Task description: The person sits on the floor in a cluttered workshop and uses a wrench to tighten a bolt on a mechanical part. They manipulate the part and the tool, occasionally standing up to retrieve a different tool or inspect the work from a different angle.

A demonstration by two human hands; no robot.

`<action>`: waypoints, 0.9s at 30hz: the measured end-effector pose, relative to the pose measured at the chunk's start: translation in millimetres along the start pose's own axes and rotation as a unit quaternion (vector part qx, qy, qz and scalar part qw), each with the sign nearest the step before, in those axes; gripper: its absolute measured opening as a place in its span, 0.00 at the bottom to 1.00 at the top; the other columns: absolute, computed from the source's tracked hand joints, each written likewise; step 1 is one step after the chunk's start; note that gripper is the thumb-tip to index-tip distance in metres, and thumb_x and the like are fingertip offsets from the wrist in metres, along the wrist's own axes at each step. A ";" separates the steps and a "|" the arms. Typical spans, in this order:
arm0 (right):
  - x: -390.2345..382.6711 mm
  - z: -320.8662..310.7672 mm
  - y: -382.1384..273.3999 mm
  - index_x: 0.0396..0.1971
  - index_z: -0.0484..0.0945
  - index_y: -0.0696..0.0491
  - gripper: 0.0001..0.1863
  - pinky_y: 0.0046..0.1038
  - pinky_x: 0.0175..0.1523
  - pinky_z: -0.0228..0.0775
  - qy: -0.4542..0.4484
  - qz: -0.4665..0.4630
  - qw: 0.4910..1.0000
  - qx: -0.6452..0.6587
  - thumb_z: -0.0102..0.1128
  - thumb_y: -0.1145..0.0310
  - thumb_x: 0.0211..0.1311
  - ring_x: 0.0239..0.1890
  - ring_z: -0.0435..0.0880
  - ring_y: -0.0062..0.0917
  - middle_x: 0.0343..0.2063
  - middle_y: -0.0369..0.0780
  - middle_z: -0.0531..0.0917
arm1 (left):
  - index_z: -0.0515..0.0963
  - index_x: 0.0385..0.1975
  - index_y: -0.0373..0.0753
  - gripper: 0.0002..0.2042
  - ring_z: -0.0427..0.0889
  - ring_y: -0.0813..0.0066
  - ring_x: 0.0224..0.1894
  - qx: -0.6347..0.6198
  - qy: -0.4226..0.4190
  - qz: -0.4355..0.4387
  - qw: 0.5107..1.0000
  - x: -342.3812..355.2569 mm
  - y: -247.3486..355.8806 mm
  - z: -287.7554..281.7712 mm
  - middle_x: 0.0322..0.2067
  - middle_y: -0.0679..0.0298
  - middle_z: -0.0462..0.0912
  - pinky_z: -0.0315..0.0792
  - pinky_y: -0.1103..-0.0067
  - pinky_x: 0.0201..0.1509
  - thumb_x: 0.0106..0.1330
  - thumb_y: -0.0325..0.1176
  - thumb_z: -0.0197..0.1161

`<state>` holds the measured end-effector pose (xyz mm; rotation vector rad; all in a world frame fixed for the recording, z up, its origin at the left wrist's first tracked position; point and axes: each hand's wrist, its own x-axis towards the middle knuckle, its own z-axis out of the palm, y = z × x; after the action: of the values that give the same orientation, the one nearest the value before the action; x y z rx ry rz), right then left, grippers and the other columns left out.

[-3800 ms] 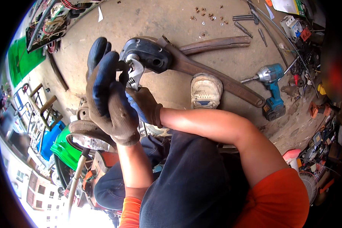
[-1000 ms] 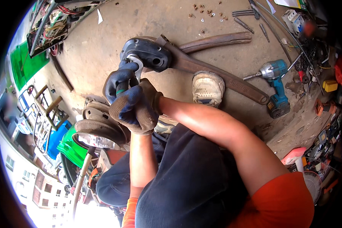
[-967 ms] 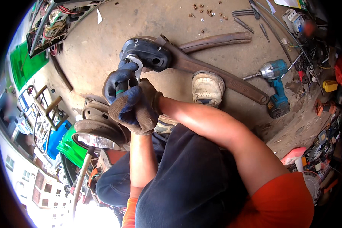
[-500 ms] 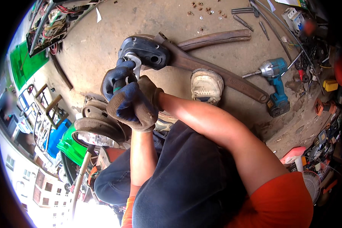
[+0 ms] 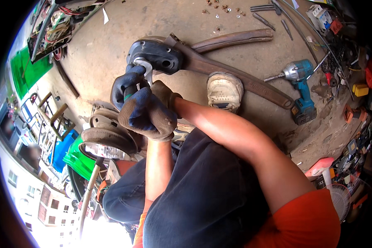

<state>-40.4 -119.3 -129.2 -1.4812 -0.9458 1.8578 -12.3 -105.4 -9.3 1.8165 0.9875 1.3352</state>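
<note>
The dark handle (image 5: 131, 89) is clenched in the left hand (image 5: 144, 109). The adjustable wrench (image 5: 148, 71) shows just above this grip. The right hand (image 5: 163, 91) is beside it; its hold cannot be told. The black housing (image 5: 157, 53) lies above-right. Keep the wrench squarely seated.

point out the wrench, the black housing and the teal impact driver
Wrench (image 5: 148, 71): head view, on its silver head.
Black housing (image 5: 153, 54): head view, on its body.
Teal impact driver (image 5: 303, 89): head view, on its handle.
</note>
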 end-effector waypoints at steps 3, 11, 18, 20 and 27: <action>-34.5 -69.8 -12.8 0.28 0.85 0.55 0.15 0.35 0.36 0.78 -0.046 0.121 0.991 0.038 0.60 0.58 0.62 0.29 0.86 0.32 0.23 0.43 0.85 | 0.68 0.46 0.34 0.09 0.80 0.50 0.52 -0.018 0.061 -0.033 0.997 -1.3 -6.9 -18.3 0.47 0.49 0.77 0.75 0.60 0.60 0.74 0.33 0.54; -73.7 -71.4 -29.7 0.27 0.80 0.55 0.16 0.27 0.16 0.62 -0.058 0.207 0.918 0.334 0.64 0.55 0.63 0.13 0.71 0.20 0.14 0.34 0.74 | 0.65 0.58 0.32 0.17 0.77 0.52 0.60 -0.036 0.037 -0.150 0.987 0.7 6.6 -35.3 0.62 0.46 0.68 0.77 0.59 0.60 0.77 0.35 0.52; -81.4 -82.4 -33.9 0.30 0.77 0.51 0.17 0.24 0.17 0.61 0.001 0.232 0.868 0.438 0.65 0.53 0.68 0.12 0.67 0.17 0.13 0.31 0.71 | 0.71 0.60 0.28 0.21 0.82 0.55 0.55 -0.017 -0.048 -0.183 0.982 25.3 15.5 -44.7 0.60 0.47 0.74 0.81 0.64 0.56 0.66 0.19 0.53; -90.1 -96.2 -35.7 0.29 0.75 0.49 0.15 0.24 0.18 0.59 0.025 0.190 0.850 0.490 0.65 0.55 0.69 0.13 0.64 0.17 0.13 0.31 0.69 | 0.73 0.58 0.28 0.23 0.83 0.55 0.54 0.030 -0.077 -0.165 0.983 32.1 17.7 -40.5 0.60 0.47 0.74 0.81 0.64 0.55 0.61 0.14 0.52; -115.7 -159.6 -71.9 0.34 0.79 0.49 0.17 0.24 0.22 0.65 0.160 0.047 0.804 0.570 0.58 0.50 0.72 0.16 0.66 0.15 0.16 0.31 0.71 | 0.63 0.69 0.31 0.28 0.80 0.55 0.58 0.046 -0.159 -0.162 0.973 43.7 16.4 -55.1 0.62 0.46 0.74 0.79 0.64 0.58 0.66 0.14 0.49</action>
<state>141.1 -141.5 -26.5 -0.9611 0.4319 1.6093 -54.0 -71.3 38.7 1.7725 1.1234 0.7852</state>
